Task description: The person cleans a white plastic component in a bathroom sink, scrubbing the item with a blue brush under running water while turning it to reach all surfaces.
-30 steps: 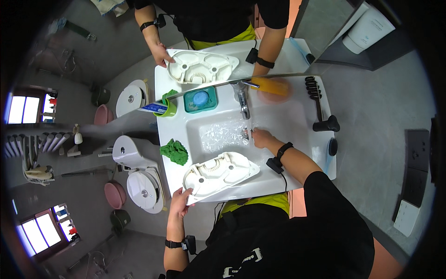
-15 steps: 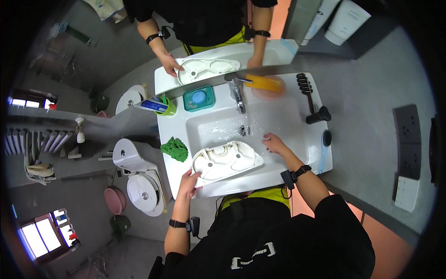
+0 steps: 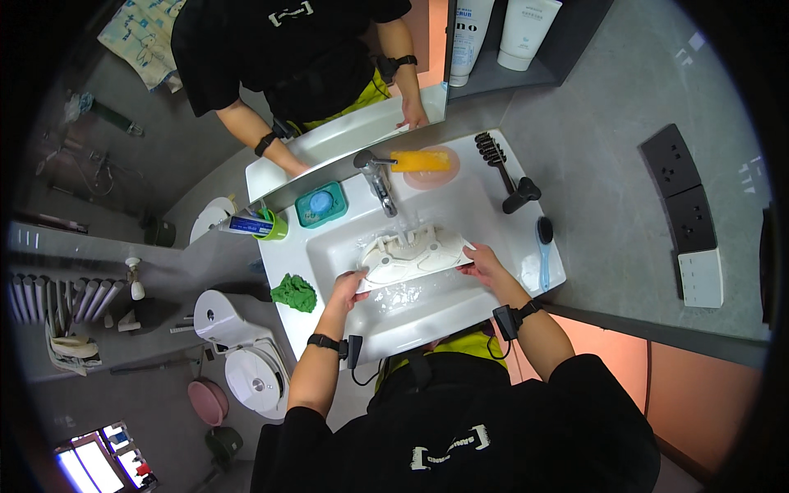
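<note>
Over the white sink basin, both my hands hold a white molded plastic panel with a curved outline, raised ribs and round spots. My left hand grips its left end. At the opposite end, my right hand is closed on the edge. The chrome faucet stands just beyond the panel, and water runs from it onto the panel's far side. Splashed water shows in the basin below the near edge. The panel's underside is hidden.
On the sink's rim are a crumpled green cloth, a teal soap dish with blue soap, a green cup, a yellow sponge, a black hairbrush and a blue-handled brush. A mirror rises behind.
The panel has moved from the basin's near left edge to under the faucet. My right hand, empty before, now grips its right end. Water now falls on it. The view has shifted.
</note>
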Demonstrator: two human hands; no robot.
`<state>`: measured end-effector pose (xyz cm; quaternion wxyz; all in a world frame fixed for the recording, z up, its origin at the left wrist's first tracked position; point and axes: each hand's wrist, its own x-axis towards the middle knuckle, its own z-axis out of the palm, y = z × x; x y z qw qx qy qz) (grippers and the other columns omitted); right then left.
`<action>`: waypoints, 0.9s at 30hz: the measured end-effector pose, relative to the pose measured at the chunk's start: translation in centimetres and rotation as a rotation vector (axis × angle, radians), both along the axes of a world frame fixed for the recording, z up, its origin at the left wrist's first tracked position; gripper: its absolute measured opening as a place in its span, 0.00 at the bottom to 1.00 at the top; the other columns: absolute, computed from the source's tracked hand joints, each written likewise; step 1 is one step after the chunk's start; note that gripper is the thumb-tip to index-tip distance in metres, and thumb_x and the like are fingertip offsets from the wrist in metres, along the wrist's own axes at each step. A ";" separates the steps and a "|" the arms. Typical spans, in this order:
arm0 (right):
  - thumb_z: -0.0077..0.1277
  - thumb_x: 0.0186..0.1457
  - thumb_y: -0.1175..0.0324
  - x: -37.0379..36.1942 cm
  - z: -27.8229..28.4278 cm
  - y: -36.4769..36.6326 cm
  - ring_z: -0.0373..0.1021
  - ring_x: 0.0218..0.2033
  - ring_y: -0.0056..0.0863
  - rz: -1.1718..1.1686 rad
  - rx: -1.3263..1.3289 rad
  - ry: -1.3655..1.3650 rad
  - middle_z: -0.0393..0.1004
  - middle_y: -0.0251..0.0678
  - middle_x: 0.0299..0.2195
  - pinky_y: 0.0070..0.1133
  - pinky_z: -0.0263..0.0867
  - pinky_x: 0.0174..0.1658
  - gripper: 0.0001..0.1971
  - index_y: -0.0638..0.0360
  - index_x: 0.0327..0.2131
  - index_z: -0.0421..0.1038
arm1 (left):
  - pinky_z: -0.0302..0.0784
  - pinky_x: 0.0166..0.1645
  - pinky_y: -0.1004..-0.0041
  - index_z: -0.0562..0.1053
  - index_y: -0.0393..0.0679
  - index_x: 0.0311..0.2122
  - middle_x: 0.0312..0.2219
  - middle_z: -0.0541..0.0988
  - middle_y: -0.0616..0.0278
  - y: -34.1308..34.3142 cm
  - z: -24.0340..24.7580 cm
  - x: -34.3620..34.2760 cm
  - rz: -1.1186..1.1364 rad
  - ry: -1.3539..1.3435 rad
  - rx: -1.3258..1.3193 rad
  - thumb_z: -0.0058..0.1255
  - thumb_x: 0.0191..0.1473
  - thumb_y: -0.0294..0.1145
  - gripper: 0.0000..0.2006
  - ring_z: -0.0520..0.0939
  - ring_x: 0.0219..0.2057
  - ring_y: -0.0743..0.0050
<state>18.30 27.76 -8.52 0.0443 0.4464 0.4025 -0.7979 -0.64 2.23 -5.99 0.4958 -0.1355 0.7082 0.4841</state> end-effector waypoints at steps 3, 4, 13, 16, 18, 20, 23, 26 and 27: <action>0.38 0.52 0.67 -0.5 1.1 0.4 0.67 0.22 0.25 -0.015 0.148 0.015 0.68 0.38 0.29 0.18 0.64 0.26 0.16 0.64 0.44 0.59 | 0.69 0.25 0.78 0.67 0.41 0.37 0.27 0.72 0.65 0.9 -2.0 0.0 -0.021 0.073 -0.068 0.50 0.41 0.39 0.17 0.72 0.25 0.76; 0.38 0.52 0.68 -0.7 1.5 0.4 0.67 0.21 0.24 -0.025 0.215 0.008 0.69 0.38 0.29 0.17 0.64 0.23 0.16 0.64 0.45 0.59 | 0.68 0.27 0.77 0.67 0.42 0.37 0.27 0.72 0.66 1.2 -2.9 0.1 -0.020 0.089 -0.091 0.50 0.41 0.39 0.18 0.72 0.27 0.76; 0.40 0.51 0.68 -2.8 -1.4 0.9 0.68 0.20 0.23 0.030 0.404 0.063 0.70 0.38 0.29 0.16 0.65 0.20 0.18 0.64 0.46 0.58 | 0.67 0.27 0.75 0.69 0.38 0.35 0.25 0.73 0.64 0.4 -5.2 0.4 0.041 0.231 -0.156 0.49 0.38 0.31 0.15 0.72 0.25 0.76; 0.39 0.51 0.67 -4.1 -2.8 0.3 0.69 0.20 0.24 0.088 0.328 0.075 0.70 0.39 0.30 0.16 0.66 0.22 0.19 0.64 0.47 0.56 | 0.68 0.28 0.76 0.69 0.34 0.32 0.24 0.74 0.62 -2.2 -5.8 -0.1 0.040 0.345 -0.176 0.49 0.37 0.29 0.14 0.73 0.24 0.74; 0.39 0.51 0.67 -4.9 -3.6 -0.3 0.69 0.21 0.24 0.125 0.267 0.069 0.69 0.39 0.30 0.17 0.67 0.22 0.20 0.63 0.47 0.55 | 0.68 0.29 0.76 0.70 0.33 0.30 0.23 0.74 0.59 -3.8 -5.9 -0.2 0.053 0.400 -0.186 0.49 0.36 0.28 0.13 0.73 0.24 0.72; 0.39 0.52 0.66 -5.7 -4.2 -1.0 0.68 0.22 0.24 0.144 0.282 0.043 0.69 0.37 0.30 0.17 0.66 0.23 0.19 0.62 0.47 0.55 | 0.69 0.30 0.76 0.70 0.32 0.29 0.23 0.74 0.58 -4.6 -5.1 0.0 0.076 0.421 -0.199 0.49 0.36 0.28 0.13 0.74 0.24 0.71; 0.39 0.52 0.66 -6.4 -5.8 -1.0 0.68 0.22 0.24 0.219 0.233 0.029 0.69 0.36 0.30 0.17 0.65 0.24 0.18 0.59 0.47 0.56 | 0.69 0.31 0.75 0.70 0.31 0.30 0.23 0.75 0.55 -4.9 -3.1 0.7 0.023 0.484 -0.294 0.48 0.35 0.27 0.13 0.75 0.25 0.68; 0.38 0.53 0.64 -6.8 -6.6 -1.3 0.68 0.22 0.24 0.258 0.185 0.000 0.70 0.36 0.29 0.17 0.65 0.23 0.17 0.57 0.46 0.57 | 0.70 0.32 0.73 0.70 0.32 0.29 0.23 0.75 0.52 -5.3 -1.5 1.3 -0.088 0.659 -0.398 0.46 0.34 0.27 0.13 0.76 0.25 0.65; 0.38 0.53 0.64 -7.0 -6.8 -1.5 0.68 0.22 0.24 0.264 0.173 -0.009 0.70 0.36 0.29 0.17 0.65 0.23 0.16 0.56 0.45 0.57 | 0.70 0.32 0.73 0.70 0.32 0.28 0.22 0.75 0.52 -5.4 -1.3 1.4 -0.093 0.679 -0.415 0.46 0.34 0.27 0.12 0.76 0.25 0.64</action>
